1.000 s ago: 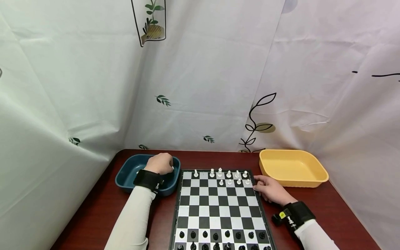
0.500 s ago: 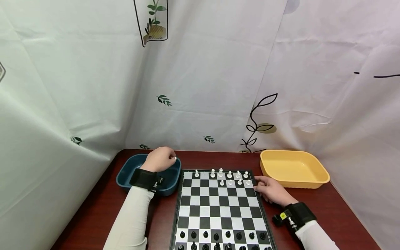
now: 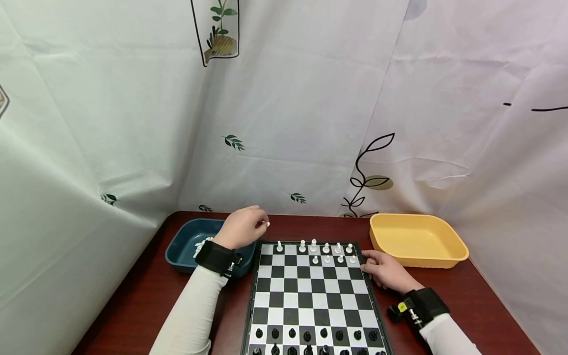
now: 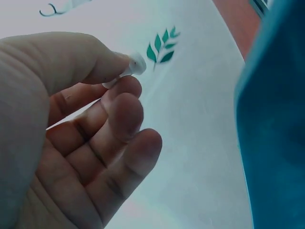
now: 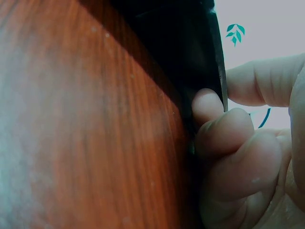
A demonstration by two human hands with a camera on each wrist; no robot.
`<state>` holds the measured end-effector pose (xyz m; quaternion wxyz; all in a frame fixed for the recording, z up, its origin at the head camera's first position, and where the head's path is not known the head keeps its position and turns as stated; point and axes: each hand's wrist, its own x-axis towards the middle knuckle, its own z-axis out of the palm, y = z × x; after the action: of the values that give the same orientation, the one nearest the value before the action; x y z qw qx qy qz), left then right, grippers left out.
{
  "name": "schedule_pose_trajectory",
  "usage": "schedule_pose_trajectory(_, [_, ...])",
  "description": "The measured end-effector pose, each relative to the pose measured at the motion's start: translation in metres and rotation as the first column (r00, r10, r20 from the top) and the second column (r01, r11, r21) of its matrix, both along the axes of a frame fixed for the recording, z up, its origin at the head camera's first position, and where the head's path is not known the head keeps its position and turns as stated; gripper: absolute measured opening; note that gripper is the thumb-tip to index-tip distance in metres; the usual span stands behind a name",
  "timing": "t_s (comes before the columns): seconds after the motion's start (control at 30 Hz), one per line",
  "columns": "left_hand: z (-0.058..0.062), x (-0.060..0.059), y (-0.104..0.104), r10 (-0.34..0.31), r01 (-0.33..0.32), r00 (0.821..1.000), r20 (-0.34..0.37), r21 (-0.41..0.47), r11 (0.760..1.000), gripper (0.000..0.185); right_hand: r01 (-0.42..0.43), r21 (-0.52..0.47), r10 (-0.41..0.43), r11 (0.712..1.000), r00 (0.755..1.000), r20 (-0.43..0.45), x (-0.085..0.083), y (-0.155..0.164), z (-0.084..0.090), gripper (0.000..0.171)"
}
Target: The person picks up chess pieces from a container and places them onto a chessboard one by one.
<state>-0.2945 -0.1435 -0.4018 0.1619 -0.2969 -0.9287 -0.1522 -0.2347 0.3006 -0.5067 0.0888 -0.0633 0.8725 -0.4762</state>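
My left hand (image 3: 243, 228) hovers over the right side of the blue basin, toward the board's far left corner. Between thumb and fingertips it pinches a small white chess piece (image 4: 137, 63), mostly covered by the fingers; its kind is hidden. My right hand (image 3: 386, 270) holds the right edge of the chessboard (image 3: 303, 285) near its far corner, thumb on top and fingers curled against the side. White chessmen (image 3: 313, 246) stand in the board's two far rows, with gaps toward the left. Black chessmen (image 3: 307, 337) fill the two near rows.
The blue basin (image 3: 176, 249) stands left of the board, with more white pieces (image 3: 199, 246) lying inside. A yellow basin (image 3: 417, 259) sits at the back right, beyond my right hand. White patterned cloth (image 3: 284, 123) hangs behind and beside the dark red table (image 3: 120, 310).
My left hand has risen out of the blue basin and moved right, toward the board, with the white chess piece in its fingers. The right hand keeps its place on the board's edge.
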Motion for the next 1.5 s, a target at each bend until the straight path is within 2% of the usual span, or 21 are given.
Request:
schedule_pose_trajectory(0.13, [0.001,0.005,0.007,-0.011,0.011,1.000,0.023,-0.019,1.000,0.009,-0.005,-0.008,0.005,1.000,1.000,0.002,0.000,-0.001,0.000,0.064])
schedule_pose_trajectory(0.4, [0.002,0.014,0.018,-0.060,0.059,0.998,-0.017,-0.069,0.996,0.010,0.001,0.000,-0.001,1.000,1.000,0.008,0.002,-0.002,0.002,0.065])
schedule_pose_trajectory(0.57, [-0.002,0.017,0.029,-0.122,0.116,0.991,-0.054,-0.111,0.987,0.010,0.002,-0.013,-0.002,1.000,1.000,0.005,0.002,-0.002,0.003,0.064])
schedule_pose_trajectory(0.7, [-0.005,0.018,0.036,-0.157,0.151,0.987,-0.044,-0.122,0.981,0.011,-0.001,-0.025,0.001,1.000,1.000,0.006,0.001,-0.003,0.003,0.064])
schedule_pose_trajectory(0.9, [-0.009,0.020,0.046,-0.187,0.185,0.982,-0.007,-0.113,0.976,0.013,-0.006,-0.027,0.006,1.000,1.000,-0.001,0.000,-0.002,0.004,0.063])
schedule_pose_trajectory(1.2, [-0.018,0.022,0.060,-0.247,0.238,0.969,-0.031,-0.167,0.957,0.015,-0.010,-0.024,0.010,1.000,1.000,-0.009,-0.001,-0.002,0.003,0.064])
schedule_pose_trajectory(1.5, [-0.023,0.024,0.069,-0.276,0.265,0.960,-0.035,-0.196,0.944,0.013,-0.002,-0.018,0.002,1.000,1.000,-0.001,0.001,-0.001,0.001,0.065])
